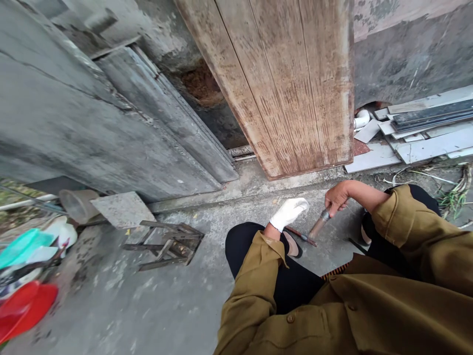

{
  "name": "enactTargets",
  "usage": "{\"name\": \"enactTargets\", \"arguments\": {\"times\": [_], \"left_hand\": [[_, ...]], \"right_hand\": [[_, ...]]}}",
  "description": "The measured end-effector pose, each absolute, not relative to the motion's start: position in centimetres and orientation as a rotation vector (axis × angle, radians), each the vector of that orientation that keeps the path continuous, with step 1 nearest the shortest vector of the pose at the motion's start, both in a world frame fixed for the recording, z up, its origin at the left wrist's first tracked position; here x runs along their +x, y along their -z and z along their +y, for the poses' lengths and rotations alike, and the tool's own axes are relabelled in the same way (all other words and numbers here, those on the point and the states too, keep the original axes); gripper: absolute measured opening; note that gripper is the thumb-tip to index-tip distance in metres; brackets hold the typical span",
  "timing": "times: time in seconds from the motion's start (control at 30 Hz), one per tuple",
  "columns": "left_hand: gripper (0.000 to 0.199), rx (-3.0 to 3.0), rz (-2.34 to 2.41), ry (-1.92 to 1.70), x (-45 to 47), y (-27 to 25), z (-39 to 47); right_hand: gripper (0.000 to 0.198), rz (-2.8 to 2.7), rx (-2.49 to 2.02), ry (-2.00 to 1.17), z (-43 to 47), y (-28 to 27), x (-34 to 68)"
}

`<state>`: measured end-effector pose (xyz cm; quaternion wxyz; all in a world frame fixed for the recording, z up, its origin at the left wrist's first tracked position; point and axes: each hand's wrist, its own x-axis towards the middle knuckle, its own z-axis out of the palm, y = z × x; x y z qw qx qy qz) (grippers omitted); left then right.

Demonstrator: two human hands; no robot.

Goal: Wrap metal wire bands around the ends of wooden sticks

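Note:
A white glove covers my left hand (290, 213), whose fingers are curled together; what they hold, if anything, is hidden. Close to its right, my bare right hand (336, 198) is closed around a short tool (319, 224) with a grey band near the grip and a brownish, blurred lower part. Below the gloved hand, a thin rusty rod (302, 235) slants over the ground beside my shoe (293, 245). Both hands are between my knees, in front of a weathered wooden panel (291, 98) that leans on the wall.
Grey slabs (111, 118) lean at the left. A small wooden stool (168, 244) stands on the concrete floor (155, 305). Plastic items, including a red basin (25, 308), lie at the far left. Stacked boards (436, 130) and green plants (458, 195) are at the right.

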<state>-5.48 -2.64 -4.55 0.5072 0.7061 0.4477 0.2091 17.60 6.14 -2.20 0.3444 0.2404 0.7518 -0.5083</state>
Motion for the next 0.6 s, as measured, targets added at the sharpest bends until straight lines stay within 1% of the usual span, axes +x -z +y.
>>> {"name": "enactTargets", "arguments": {"times": [0.07,0.13,0.17,0.23,0.27,0.3,0.33,0.37,0.43,0.5,0.53,0.57,0.6], "left_hand": [[0.024,1.627,1.107,-0.542,-5.4,4.8,-2.6],[0.027,1.555,1.138,-0.596,-5.2,5.1,-2.7],[0.028,1.538,1.142,-0.614,-5.0,5.2,-2.7],[0.03,1.521,1.105,-0.605,-4.7,5.4,-2.8],[0.03,1.513,1.07,-0.577,-4.6,5.4,-2.8],[0.03,1.501,1.039,-0.545,-4.5,5.3,-2.8],[0.03,1.492,1.017,-0.507,-4.4,5.2,-2.9],[0.03,1.488,1.007,-0.469,-4.2,5.1,-2.9],[0.029,1.496,1.01,-0.414,-4.0,4.6,-3.0],[0.024,1.517,1.009,-0.388,-3.9,4.1,-3.1],[0.021,1.528,1.009,-0.383,-4.0,3.9,-3.1],[0.019,1.541,1.017,-0.383,-4.0,3.7,-3.1],[0.018,1.554,1.029,-0.384,-4.1,3.6,-3.1]], "right_hand": [[0.05,1.834,0.38,1.626,5.7,1.3,17.7],[0.052,1.923,0.346,1.941,5.7,0.3,18.1],[0.053,2.011,0.442,2.115,5.9,-0.2,18.3],[0.053,2.129,0.792,2.396,6.5,-0.7,18.8],[0.053,2.14,1.009,2.469,6.8,-0.7,18.9],[0.053,2.131,1.219,2.475,7.2,-0.5,19.0],[0.051,2.132,1.408,2.407,7.5,-0.2,19.0],[0.049,2.159,1.556,2.262,7.7,0.2,18.9],[0.043,2.286,1.717,1.775,8.1,1.1,18.7],[0.039,2.4,1.675,1.202,8.3,1.9,18.3],[0.038,2.424,1.598,0.973,8.2,2.3,18.1],[0.037,2.428,1.5,0.812,8.2,2.6,18.0],[0.037,2.415,1.391,0.723,8.0,2.9,17.8]]}}
